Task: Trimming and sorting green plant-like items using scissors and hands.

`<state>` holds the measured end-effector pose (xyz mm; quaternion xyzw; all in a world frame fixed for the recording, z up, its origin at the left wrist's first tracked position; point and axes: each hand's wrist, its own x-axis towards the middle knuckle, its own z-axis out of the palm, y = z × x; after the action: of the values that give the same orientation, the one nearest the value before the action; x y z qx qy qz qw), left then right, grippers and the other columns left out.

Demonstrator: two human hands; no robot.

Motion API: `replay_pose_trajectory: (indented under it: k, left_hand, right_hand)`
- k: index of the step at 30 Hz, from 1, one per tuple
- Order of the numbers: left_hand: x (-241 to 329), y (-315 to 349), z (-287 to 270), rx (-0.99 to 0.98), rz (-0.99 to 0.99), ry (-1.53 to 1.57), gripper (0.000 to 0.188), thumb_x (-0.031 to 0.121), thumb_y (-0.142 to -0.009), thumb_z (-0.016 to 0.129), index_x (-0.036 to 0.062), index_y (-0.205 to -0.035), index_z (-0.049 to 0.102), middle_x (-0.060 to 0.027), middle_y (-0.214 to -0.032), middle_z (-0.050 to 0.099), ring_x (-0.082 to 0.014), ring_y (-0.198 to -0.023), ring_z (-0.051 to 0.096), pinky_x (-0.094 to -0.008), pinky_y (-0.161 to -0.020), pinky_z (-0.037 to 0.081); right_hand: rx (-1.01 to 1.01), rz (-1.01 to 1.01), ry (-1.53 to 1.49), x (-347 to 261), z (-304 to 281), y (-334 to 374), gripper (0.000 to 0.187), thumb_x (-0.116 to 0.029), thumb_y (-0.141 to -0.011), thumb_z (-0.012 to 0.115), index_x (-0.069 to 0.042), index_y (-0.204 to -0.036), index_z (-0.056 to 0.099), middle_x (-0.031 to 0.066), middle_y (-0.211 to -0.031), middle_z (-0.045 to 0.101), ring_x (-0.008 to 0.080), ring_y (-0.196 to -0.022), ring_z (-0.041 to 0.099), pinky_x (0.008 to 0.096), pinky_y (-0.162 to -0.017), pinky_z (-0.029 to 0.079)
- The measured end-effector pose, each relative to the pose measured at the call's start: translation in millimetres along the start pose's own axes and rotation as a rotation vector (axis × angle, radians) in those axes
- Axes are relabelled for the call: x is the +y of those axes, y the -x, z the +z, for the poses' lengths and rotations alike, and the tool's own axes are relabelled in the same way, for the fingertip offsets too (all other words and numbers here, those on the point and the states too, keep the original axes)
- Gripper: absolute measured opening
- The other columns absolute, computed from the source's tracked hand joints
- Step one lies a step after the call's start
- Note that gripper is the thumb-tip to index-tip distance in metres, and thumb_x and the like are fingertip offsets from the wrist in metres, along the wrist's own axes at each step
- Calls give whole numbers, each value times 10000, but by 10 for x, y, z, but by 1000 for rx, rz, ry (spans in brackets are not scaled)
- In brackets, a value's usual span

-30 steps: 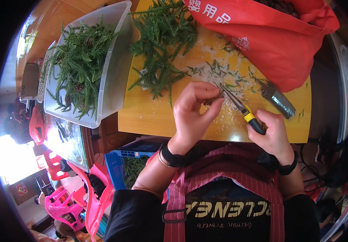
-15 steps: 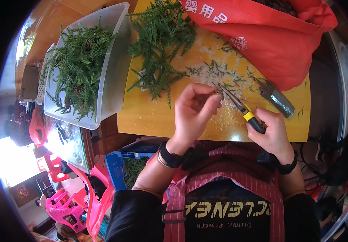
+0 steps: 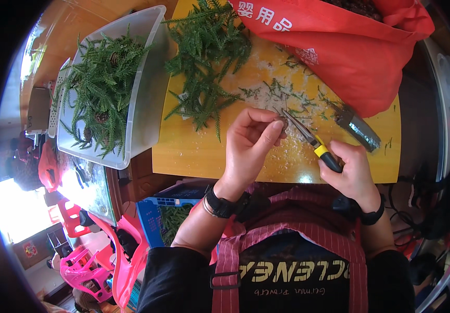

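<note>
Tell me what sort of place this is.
Probably a small craft workspace, perhaps in a home: the yellow table is littered with green clippings, a translucent bin at its left edge holds green sprigs, and the right hand grips long-nosed pliers.

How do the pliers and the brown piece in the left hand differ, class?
The pliers are long and slim; the brown piece looks short and compact. The pliers combine grey metal with yellow and black; the brown piece shows no bright colour. The right hand grips the pliers; the left hand pinches the brown piece. Both are held over the yellow table.
</note>
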<state>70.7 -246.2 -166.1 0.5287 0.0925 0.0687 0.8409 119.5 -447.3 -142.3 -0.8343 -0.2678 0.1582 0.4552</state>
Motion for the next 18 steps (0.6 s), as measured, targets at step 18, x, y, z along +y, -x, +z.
replay_pose_trajectory:
  k: [18]
  left_hand:
    - [10,-116,-32,248,161,7,262,51,-896,528,0,-1145,465,-52,-967,552,-117,-832,562,-253,-770,481]
  right_hand:
    - [128,-14,203,23,-62,-56,259,-139,-713,688,-2,-730,469,116,-626,433,246,-549,421,342,-516,351]
